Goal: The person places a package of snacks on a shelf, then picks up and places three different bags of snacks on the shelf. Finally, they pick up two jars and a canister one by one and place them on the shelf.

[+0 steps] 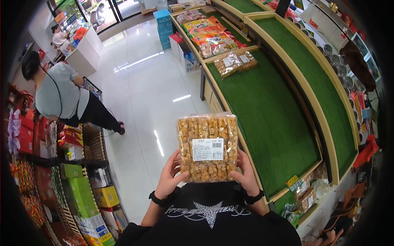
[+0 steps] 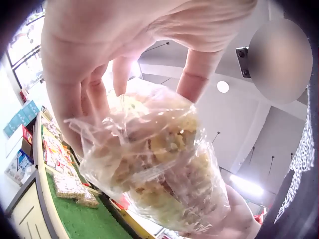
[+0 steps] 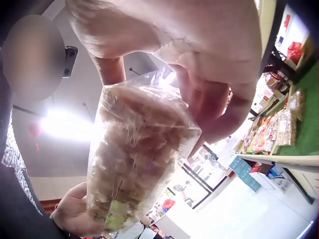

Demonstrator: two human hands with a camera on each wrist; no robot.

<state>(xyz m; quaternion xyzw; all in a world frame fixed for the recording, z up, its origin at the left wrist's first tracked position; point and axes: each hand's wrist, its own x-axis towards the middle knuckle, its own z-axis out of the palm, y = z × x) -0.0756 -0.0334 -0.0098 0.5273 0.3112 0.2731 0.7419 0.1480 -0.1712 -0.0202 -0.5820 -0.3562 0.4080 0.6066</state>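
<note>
My L hand (image 1: 167,177) & R hand (image 1: 247,175) pinch the clear-wrapped snack pkg (image 1: 207,127) by its lower sides, thumbs in front, fingers curled round the edges. Pkg's held just above my blk tee (image 1: 213,201), wht label (image 1: 207,149) facing me. To R, green-lined shelf (image 1: 266,119) w/ 2 wrapped pkgs (image 1: 234,63) at far end, nr colorful bags (image 1: 213,39). To L, person in lt top (image 1: 61,88) by stocked shelves.

And here's the green-lined worktop (image 1: 266,119): two labelled packs (image 1: 227,66) on its far end, colourful bags (image 1: 214,42) just beyond those packs.
</note>
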